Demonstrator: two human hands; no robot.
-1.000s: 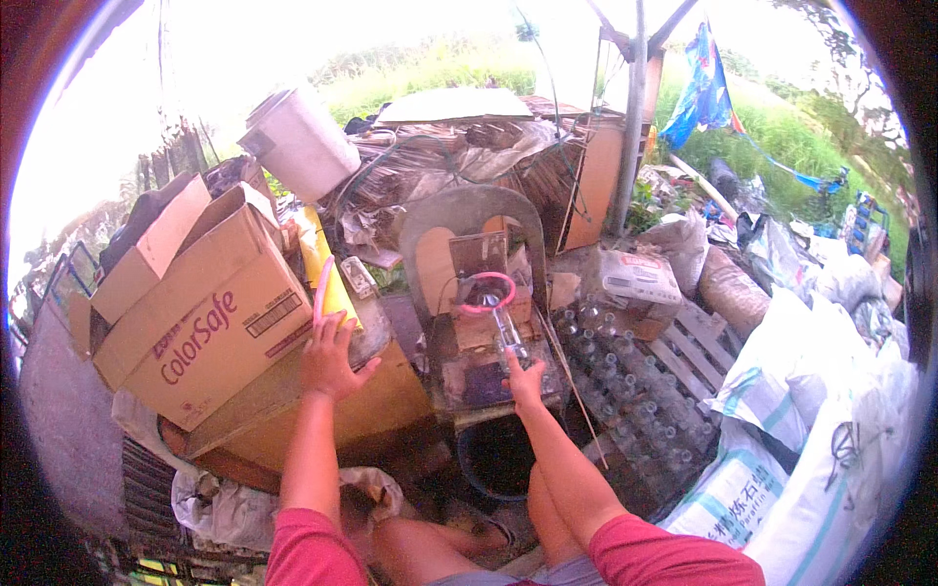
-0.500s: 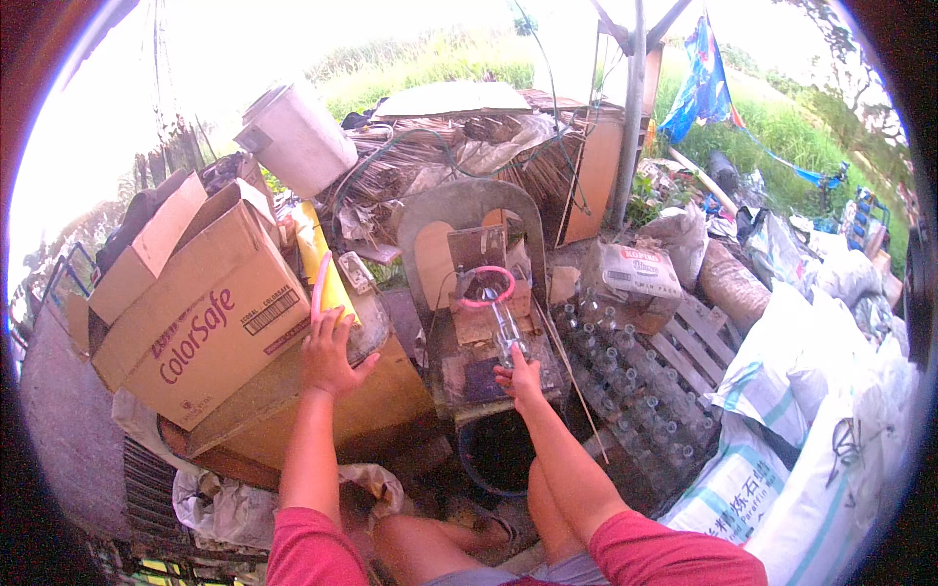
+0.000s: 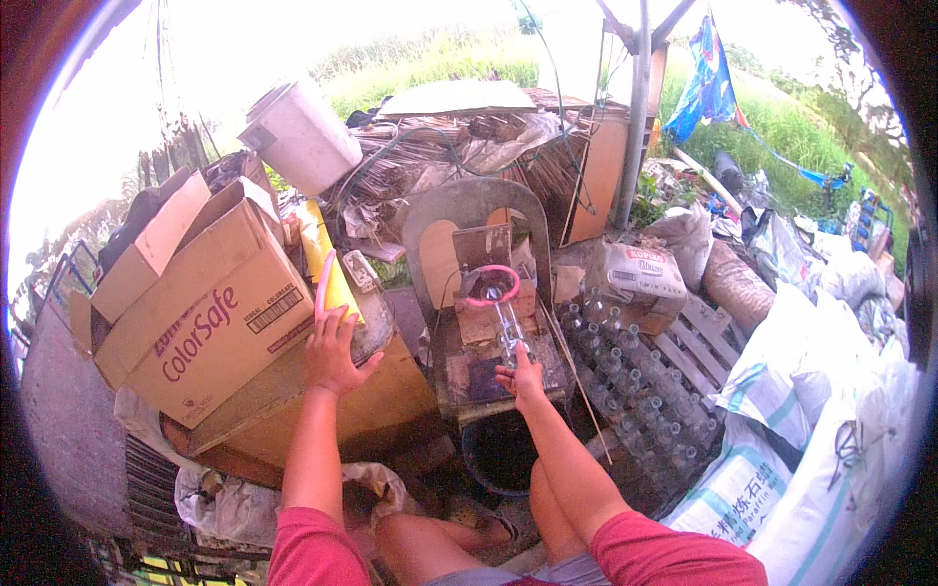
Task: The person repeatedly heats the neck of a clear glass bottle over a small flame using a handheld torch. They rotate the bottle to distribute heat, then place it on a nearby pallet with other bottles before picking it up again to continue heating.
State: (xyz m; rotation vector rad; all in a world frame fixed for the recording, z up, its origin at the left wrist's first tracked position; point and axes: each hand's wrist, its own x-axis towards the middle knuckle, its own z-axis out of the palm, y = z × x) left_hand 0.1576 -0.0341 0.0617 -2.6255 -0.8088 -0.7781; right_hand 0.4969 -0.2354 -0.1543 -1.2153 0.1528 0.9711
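My right hand (image 3: 522, 375) is closed round the base end of a clear glass bottle (image 3: 508, 326), whose neck points away from me. The bottle's neck lies at the near side of a pink ring (image 3: 489, 285) above a worn grey chair (image 3: 423, 234). Beyond the ring, a small cardboard box (image 3: 481, 320) sits on the chair seat. Resting near the yellow tube, my left hand (image 3: 338, 355) has its fingers spread. A curved pink strip (image 3: 324, 278) rises by its fingertips; whether they touch cannot be made out.
A large cardboard box (image 3: 210, 327) stands at the left, beside the yellow tube (image 3: 327, 256). Several clear bottles (image 3: 635, 391) stand on the ground at right, near a wooden pallet (image 3: 699, 337). White sacks (image 3: 782, 391) fill the far right. A dark bucket (image 3: 498, 454) is below the seat.
The view has shifted slightly, moving the scene a few pixels right. Both hands keep nearly the same places, the right still holding the bottle by the ring.
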